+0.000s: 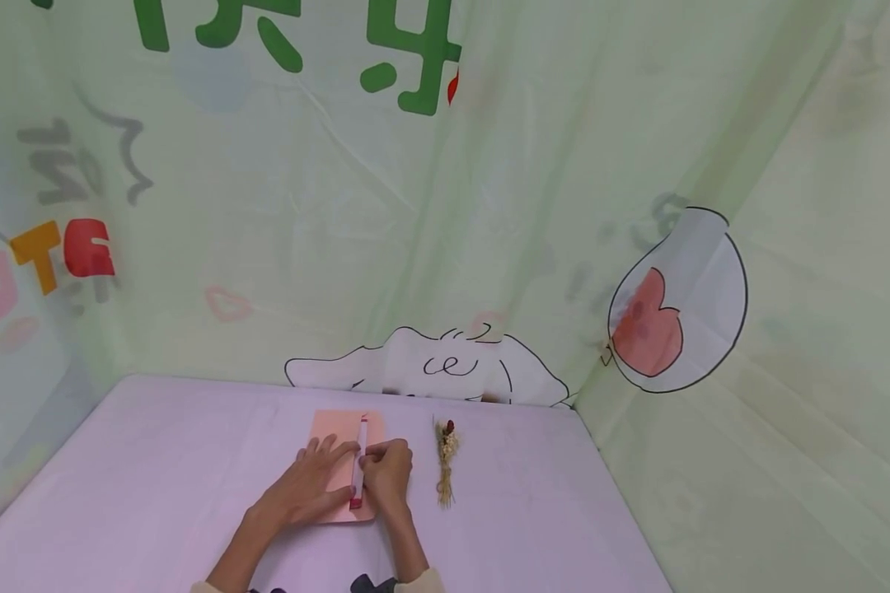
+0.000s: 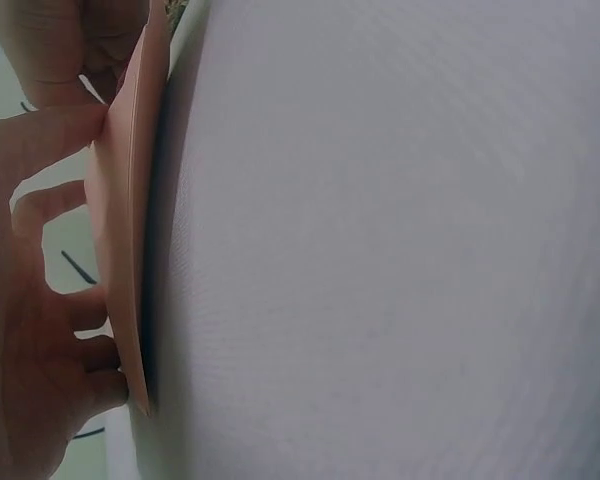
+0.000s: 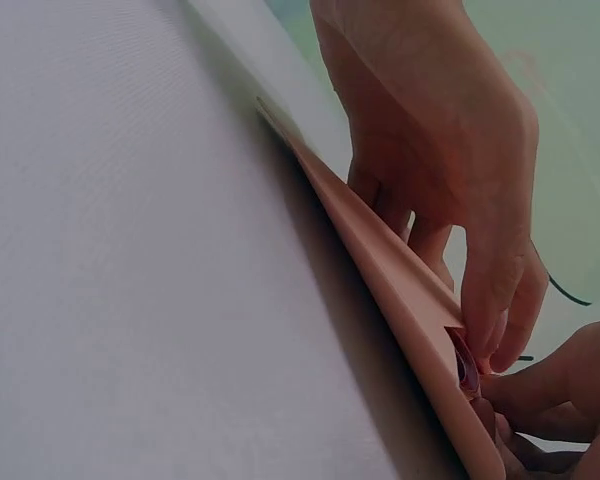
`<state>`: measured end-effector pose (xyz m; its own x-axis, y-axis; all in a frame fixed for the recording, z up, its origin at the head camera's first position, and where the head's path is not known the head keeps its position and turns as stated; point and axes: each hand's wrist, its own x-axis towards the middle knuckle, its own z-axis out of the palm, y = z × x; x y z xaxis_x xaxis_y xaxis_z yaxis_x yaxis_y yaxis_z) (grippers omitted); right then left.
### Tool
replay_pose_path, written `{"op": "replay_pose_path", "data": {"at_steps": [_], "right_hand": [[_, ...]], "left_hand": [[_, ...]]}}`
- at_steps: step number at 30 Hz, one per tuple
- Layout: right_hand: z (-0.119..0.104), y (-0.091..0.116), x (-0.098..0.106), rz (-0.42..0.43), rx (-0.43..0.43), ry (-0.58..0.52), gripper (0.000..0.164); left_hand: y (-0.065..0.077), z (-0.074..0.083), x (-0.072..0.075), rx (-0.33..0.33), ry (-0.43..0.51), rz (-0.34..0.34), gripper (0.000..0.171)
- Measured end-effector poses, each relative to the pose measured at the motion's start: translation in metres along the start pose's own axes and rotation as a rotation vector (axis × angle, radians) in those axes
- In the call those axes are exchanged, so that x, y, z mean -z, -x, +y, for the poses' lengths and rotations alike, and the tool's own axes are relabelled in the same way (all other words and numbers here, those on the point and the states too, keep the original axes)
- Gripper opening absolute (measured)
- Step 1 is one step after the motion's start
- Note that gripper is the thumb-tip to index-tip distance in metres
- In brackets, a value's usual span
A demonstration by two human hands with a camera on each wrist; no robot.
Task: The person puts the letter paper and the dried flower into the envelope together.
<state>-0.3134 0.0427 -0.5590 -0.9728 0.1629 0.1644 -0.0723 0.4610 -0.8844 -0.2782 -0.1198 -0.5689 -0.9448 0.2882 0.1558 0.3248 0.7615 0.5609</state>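
Observation:
A pink card or envelope (image 1: 326, 424) lies on the table. Along its right part runs a narrow white strip with red ends (image 1: 361, 432); its exact kind cannot be told. My left hand (image 1: 315, 482) is spread over the card, its thumb and forefinger touching near the strip and the other fingertips on the pink surface. From the right side, my right hand (image 1: 388, 473) pinches at the strip's right edge, partly hiding it. In the right wrist view, a notch with a dark purple-red edge (image 3: 466, 365) shows in the pink surface beside the fingertips.
To the right of the card lies a small dried flower bunch (image 1: 445, 461) with a dark red bloom. The pale lilac tabletop (image 1: 526, 511) meets printed cloth walls (image 1: 534, 206) at the back and sides. Dark objects (image 1: 371, 584) show at the wrists.

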Motion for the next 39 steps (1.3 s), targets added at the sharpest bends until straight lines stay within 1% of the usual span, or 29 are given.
{"op": "replay_pose_path", "data": {"at_steps": [4, 8, 11, 15, 20, 24, 30, 35, 39], "right_hand": [[-0.004, 0.004, -0.001, -0.018, -0.008, -0.012, 0.005], [-0.005, 0.006, -0.003, -0.01, 0.029, -0.014, 0.007], [-0.005, 0.007, -0.004, 0.006, 0.055, 0.006, 0.009], [-0.003, 0.006, -0.007, 0.01, 0.063, 0.049, 0.008], [-0.004, 0.005, -0.007, -0.03, 0.077, 0.097, 0.007], [-0.009, 0.005, -0.005, -0.063, 0.058, 0.086, 0.006], [-0.012, 0.006, -0.003, -0.067, 0.057, 0.062, 0.006], [-0.008, 0.007, -0.002, -0.07, 0.057, 0.044, 0.008], [-0.006, 0.005, 0.003, -0.101, 0.074, 0.004, 0.01]], "left_hand": [[0.0, 0.0, -0.001, 0.001, -0.003, -0.001, 0.067], [0.0, -0.001, -0.002, -0.01, -0.014, 0.009, 0.068], [-0.001, 0.0, -0.003, -0.009, -0.011, 0.012, 0.067], [-0.002, 0.001, -0.004, -0.004, -0.01, 0.012, 0.065], [-0.001, 0.003, -0.003, -0.001, -0.006, 0.017, 0.064], [-0.001, 0.004, 0.0, -0.003, -0.001, 0.019, 0.065], [-0.001, 0.003, -0.001, -0.002, -0.015, 0.024, 0.066], [0.0, 0.003, -0.002, -0.004, -0.001, 0.024, 0.066], [0.0, 0.004, -0.001, -0.016, -0.004, 0.037, 0.064]]}}
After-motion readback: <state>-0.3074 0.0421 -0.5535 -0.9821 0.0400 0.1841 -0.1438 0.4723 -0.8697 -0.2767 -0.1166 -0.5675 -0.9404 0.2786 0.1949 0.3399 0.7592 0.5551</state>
